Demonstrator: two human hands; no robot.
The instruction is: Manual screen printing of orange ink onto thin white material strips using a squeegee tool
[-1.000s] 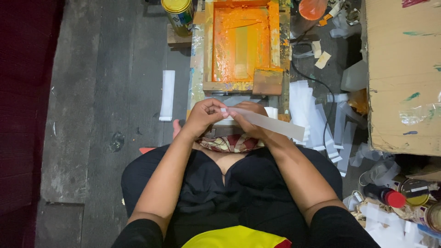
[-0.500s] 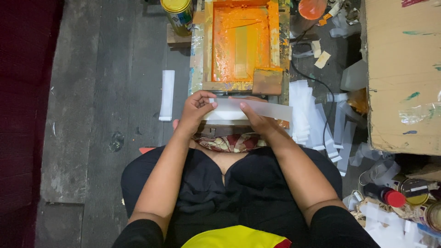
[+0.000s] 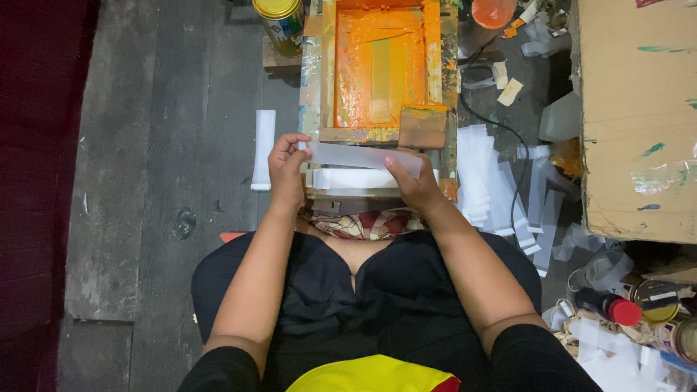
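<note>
You held one translucent plastic strip (image 3: pixel 361 155) by its two ends, level and crosswise, just near of the orange-stained printing frame (image 3: pixel 382 69). Your left hand (image 3: pixel 287 174) pinched the strip's left end between thumb and fingers; your right hand (image 3: pixel 412 186) closed on the right end, thumb on top. Both grips were narrow and closed on the strip.

The strip had not been laid under the frame. The frame lay flat on its stand, its mesh coated in orange ink, with a wooden squeegee block (image 3: pixel 422 128) resting on its near right corner. Directly below the strip a white stack of blank strips (image 3: pixel 352 178) waited on the stand's near edge.

To the right, a fanned pile of strips (image 3: pixel 483 178) covered the floor, which I judged to be finished or drying work; whether they carried print could not be told. One loose strip (image 3: pixel 263 149) lay on the floor at left. By my judgement the run was partway through, with stock remaining.
</note>
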